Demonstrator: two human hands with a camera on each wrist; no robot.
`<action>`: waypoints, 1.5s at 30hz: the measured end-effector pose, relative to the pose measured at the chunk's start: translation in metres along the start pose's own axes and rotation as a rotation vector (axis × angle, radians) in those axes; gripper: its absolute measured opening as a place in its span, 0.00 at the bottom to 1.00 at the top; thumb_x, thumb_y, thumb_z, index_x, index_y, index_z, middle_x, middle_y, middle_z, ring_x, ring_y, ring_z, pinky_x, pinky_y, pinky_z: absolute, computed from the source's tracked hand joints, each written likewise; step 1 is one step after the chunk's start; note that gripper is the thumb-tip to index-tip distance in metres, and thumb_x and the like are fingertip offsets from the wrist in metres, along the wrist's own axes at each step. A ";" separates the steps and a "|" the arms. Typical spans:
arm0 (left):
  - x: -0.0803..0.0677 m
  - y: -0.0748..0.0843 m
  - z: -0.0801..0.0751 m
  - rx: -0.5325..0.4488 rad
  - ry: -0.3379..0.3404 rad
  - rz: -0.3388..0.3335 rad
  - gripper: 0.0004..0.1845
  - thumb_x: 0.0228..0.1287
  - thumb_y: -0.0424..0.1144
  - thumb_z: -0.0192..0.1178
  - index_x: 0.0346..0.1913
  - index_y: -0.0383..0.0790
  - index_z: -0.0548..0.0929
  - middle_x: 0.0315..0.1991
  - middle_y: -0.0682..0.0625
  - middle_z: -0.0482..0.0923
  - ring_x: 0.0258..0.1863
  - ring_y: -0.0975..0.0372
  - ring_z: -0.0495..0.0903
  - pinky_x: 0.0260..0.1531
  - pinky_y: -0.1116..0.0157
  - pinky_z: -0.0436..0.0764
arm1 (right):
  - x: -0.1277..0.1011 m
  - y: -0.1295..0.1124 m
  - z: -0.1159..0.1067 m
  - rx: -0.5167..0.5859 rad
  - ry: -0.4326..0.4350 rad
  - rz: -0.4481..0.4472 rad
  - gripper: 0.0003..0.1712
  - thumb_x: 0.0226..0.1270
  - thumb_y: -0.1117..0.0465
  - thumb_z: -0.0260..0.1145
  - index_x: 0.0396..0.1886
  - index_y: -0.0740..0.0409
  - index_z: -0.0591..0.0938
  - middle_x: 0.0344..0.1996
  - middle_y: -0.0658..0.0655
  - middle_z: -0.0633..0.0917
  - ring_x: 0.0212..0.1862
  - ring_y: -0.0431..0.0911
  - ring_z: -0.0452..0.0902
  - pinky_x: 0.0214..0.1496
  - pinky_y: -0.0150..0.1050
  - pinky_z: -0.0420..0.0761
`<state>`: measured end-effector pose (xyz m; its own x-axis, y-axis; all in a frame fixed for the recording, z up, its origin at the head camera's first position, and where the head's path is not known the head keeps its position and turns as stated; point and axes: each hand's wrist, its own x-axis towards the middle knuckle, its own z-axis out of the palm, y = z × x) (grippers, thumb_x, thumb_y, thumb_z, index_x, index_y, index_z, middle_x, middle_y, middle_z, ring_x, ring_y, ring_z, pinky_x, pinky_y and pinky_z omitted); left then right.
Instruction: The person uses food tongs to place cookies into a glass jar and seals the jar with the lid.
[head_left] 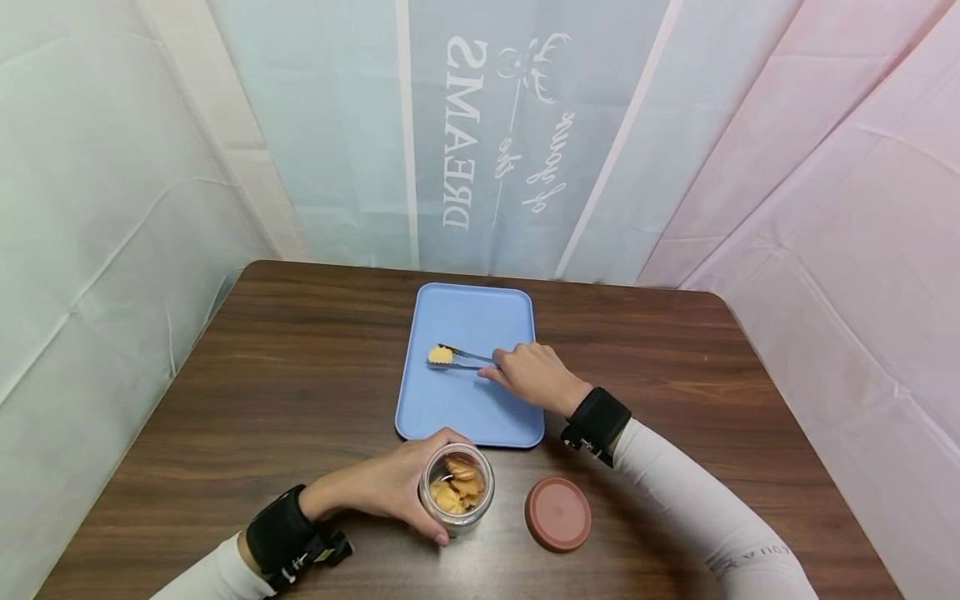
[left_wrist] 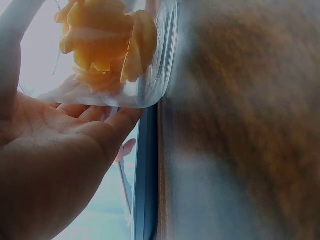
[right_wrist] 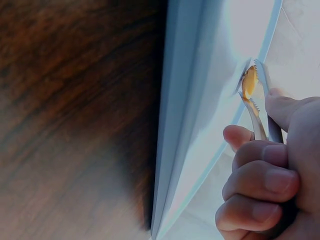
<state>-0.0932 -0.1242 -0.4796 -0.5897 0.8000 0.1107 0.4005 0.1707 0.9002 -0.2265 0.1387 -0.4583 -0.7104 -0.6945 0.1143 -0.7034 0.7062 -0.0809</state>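
Note:
On the brown table lies a blue tray (head_left: 465,412). My right hand (head_left: 528,375) grips metal tongs (head_left: 467,358) over the tray, and their tips pinch a yellow cracker (head_left: 439,355). In the right wrist view the tongs (right_wrist: 260,112) squeeze the cracker (right_wrist: 248,82) edge-on, with my fingers (right_wrist: 260,175) curled round the handles. My left hand (head_left: 393,483) wraps around an open glass jar (head_left: 457,489) of orange crackers standing just in front of the tray. The left wrist view shows the jar (left_wrist: 125,55) close up against my palm (left_wrist: 55,150).
A round reddish-brown lid (head_left: 557,513) lies on the table to the right of the jar. A pastel printed backdrop (head_left: 487,133) hangs behind the table's far edge. Bare wood (head_left: 300,375) stretches left of the tray.

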 end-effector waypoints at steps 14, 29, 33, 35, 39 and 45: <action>0.001 -0.001 0.002 0.015 0.007 0.022 0.50 0.48 0.46 0.87 0.71 0.52 0.67 0.64 0.57 0.78 0.62 0.65 0.77 0.67 0.62 0.76 | -0.005 0.002 -0.002 -0.027 0.032 -0.027 0.24 0.81 0.42 0.63 0.26 0.50 0.75 0.12 0.47 0.68 0.14 0.39 0.66 0.16 0.34 0.59; 0.001 -0.001 0.001 0.005 0.002 0.023 0.50 0.49 0.45 0.87 0.71 0.51 0.66 0.64 0.55 0.78 0.62 0.65 0.77 0.67 0.62 0.76 | -0.015 -0.001 -0.022 -0.019 0.060 -0.039 0.23 0.81 0.43 0.62 0.28 0.51 0.77 0.12 0.46 0.67 0.13 0.38 0.63 0.16 0.33 0.58; 0.001 -0.001 0.001 0.009 0.001 0.022 0.49 0.49 0.45 0.86 0.71 0.51 0.66 0.65 0.55 0.77 0.62 0.65 0.77 0.67 0.62 0.76 | -0.018 -0.003 -0.025 -0.024 0.071 -0.046 0.22 0.81 0.43 0.63 0.28 0.51 0.77 0.12 0.46 0.66 0.13 0.38 0.63 0.16 0.32 0.56; 0.001 -0.001 0.001 0.008 0.000 0.022 0.49 0.49 0.45 0.86 0.71 0.51 0.66 0.65 0.56 0.77 0.62 0.65 0.77 0.67 0.62 0.75 | -0.019 -0.003 -0.027 -0.029 0.075 -0.050 0.22 0.81 0.43 0.63 0.29 0.51 0.77 0.12 0.45 0.66 0.13 0.37 0.62 0.16 0.32 0.56; 0.001 -0.002 0.001 0.008 -0.001 0.019 0.49 0.49 0.44 0.86 0.71 0.51 0.66 0.64 0.56 0.77 0.62 0.64 0.77 0.67 0.62 0.76 | -0.023 -0.005 -0.032 -0.037 0.080 -0.058 0.22 0.81 0.44 0.63 0.28 0.51 0.77 0.12 0.44 0.65 0.13 0.37 0.60 0.16 0.32 0.54; 0.001 -0.002 0.002 0.010 -0.001 0.016 0.49 0.49 0.44 0.87 0.71 0.51 0.66 0.64 0.56 0.77 0.62 0.65 0.77 0.67 0.62 0.76 | -0.030 -0.009 -0.039 -0.054 0.098 -0.077 0.23 0.80 0.43 0.64 0.26 0.51 0.75 0.12 0.44 0.62 0.13 0.37 0.57 0.16 0.32 0.51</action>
<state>-0.0932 -0.1224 -0.4824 -0.5822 0.8034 0.1247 0.4168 0.1633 0.8942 -0.1980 0.1590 -0.4220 -0.6467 -0.7319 0.2146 -0.7515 0.6596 -0.0148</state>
